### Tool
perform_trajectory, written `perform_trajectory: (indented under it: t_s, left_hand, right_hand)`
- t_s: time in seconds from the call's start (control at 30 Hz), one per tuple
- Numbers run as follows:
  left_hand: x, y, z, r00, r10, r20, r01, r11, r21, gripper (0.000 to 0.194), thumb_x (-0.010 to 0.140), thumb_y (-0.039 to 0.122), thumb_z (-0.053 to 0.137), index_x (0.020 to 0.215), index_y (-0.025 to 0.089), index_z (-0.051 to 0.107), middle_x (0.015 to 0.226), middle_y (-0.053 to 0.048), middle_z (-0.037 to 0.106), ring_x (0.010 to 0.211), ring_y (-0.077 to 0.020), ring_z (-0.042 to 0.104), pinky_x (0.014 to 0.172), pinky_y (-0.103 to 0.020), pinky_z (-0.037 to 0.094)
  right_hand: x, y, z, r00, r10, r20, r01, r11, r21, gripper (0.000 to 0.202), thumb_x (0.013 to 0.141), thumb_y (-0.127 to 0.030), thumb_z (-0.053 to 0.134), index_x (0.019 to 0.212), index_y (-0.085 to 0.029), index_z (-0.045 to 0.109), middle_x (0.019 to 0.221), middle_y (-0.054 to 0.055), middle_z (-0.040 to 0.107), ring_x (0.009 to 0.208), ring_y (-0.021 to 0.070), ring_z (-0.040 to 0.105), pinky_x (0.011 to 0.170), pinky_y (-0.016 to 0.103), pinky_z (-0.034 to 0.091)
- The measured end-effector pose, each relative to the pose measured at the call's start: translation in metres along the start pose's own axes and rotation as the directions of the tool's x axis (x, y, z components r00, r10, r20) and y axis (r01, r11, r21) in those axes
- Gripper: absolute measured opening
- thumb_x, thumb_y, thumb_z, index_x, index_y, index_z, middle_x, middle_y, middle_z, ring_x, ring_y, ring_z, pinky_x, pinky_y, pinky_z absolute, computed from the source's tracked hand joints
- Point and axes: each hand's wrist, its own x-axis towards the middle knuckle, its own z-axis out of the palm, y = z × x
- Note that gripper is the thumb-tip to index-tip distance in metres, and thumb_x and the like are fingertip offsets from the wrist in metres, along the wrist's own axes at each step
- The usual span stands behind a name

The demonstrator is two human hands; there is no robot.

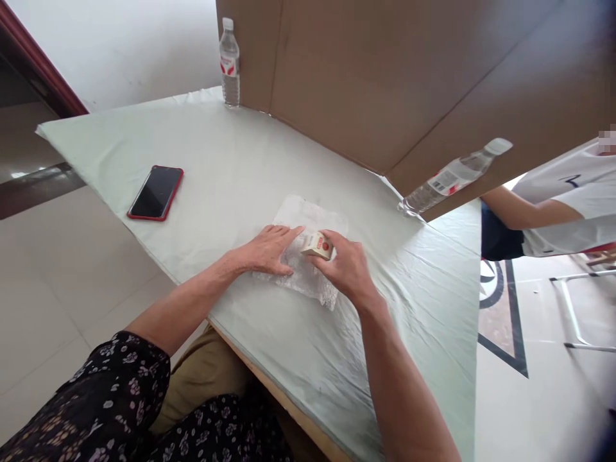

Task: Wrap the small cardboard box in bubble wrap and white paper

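A sheet of clear bubble wrap (303, 282) lies spread on the cloth-covered table in front of me. My left hand (269, 250) rests on its left part, palm down with thumb and fingers apart. Between the thumb and fingers of my right hand (349, 263) is a small pale box (316, 245) with red print. The box is over the middle of the wrap; whether it touches the wrap I cannot tell.
A red-cased phone (154, 194) lies at the left. Two water bottles, one upright (230, 67) and one tilted (455, 178), stand against a tall brown cardboard panel (346, 77). Beyond the panel at the right sits another person (553, 199). The table's edge (269, 378) runs close to my body.
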Motion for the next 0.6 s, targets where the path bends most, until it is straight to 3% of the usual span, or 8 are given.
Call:
perform_trajectory:
  t_s: [0.13,0.27,0.6]
  left_hand:
    - [0.001,-0.002,0.002,1.0,0.001,-0.008,-0.001,1.0,-0.02,0.101,0.075,0.043,0.069,0.155,0.014,0.013,0.149,-0.018,0.045,0.14,-0.0343,0.039,0.114,-0.045,0.029]
    - [0.002,-0.003,0.001,1.0,0.014,-0.006,-0.014,1.0,-0.026,0.1,0.074,0.042,0.07,0.154,0.014,0.017,0.146,-0.017,0.048,0.138,-0.0354,0.042,0.112,-0.045,0.031]
    - [-0.001,0.0,-0.003,1.0,0.001,0.012,0.0,0.999,-0.036,0.097,0.075,0.04,0.07,0.154,0.016,0.019,0.147,-0.017,0.047,0.138,-0.0346,0.041,0.113,-0.045,0.03]
  right_hand:
    - [0.009,0.006,0.027,0.987,0.014,0.159,-0.013,1.0,-0.003,0.058,0.081,-0.036,0.064,0.136,-0.02,0.055,0.13,0.012,0.067,0.113,0.0349,0.061,0.094,0.05,0.044]
    - [0.002,0.016,0.028,0.99,0.017,0.138,-0.029,0.996,0.086,0.061,0.084,-0.04,0.059,0.14,-0.019,0.05,0.137,0.012,0.062,0.115,0.0326,0.06,0.098,0.05,0.043]
    - [-0.002,0.016,0.025,0.995,0.017,0.102,-0.027,0.996,0.089,0.051,0.082,-0.036,0.06,0.131,-0.019,0.057,0.124,0.011,0.069,0.108,0.0327,0.061,0.094,0.049,0.046]
